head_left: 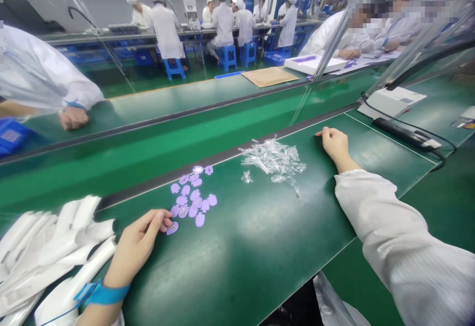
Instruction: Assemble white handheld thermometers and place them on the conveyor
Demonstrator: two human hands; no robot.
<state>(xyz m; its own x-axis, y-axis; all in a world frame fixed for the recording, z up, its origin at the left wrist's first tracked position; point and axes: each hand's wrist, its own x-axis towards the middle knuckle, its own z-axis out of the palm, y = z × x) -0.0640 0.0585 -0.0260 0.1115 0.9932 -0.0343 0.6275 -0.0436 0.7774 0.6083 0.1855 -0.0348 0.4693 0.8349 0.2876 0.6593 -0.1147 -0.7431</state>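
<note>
Tabletop: dark green tabletop [230, 261] under both your hands, glossy, pale light patches on the bare stretch between left grip and right grip; thin white line [389, 135] ruled on it, right of your right grip.
Left grip: your left grip [146, 229] low over the tabletop, thumb and fingers drawn near each other at the edge of one purple piece [173, 228]; cannot tell if it is pinched.
Right grip: your right grip [335, 144] on the tabletop, fingers curled in, index pointing left; cannot tell if anything is in it.
Purple pieces: loose scatter of flat purple pieces [195, 195] just beyond and right of your left grip, some overlapping.
Clear plastic: crumpled heap of clear plastic [272, 158] between the grips, nearer your right.
White parts: curved white parts [55, 247] piled left of your left grip.
Device and cable: white device [393, 99] and black handled tool [399, 133] with cable, right of your right grip.
Green strip: bright green strip [166, 140] running beyond both grips.
Far side: second tabletop past the strip; brown sheet [269, 76] and white box [315, 64] on it, beyond your right grip; co-worker's hand [74, 117] resting beyond your left.
Room: people in white on blue stools [227, 58] farther back, green floor, metal posts.
</note>
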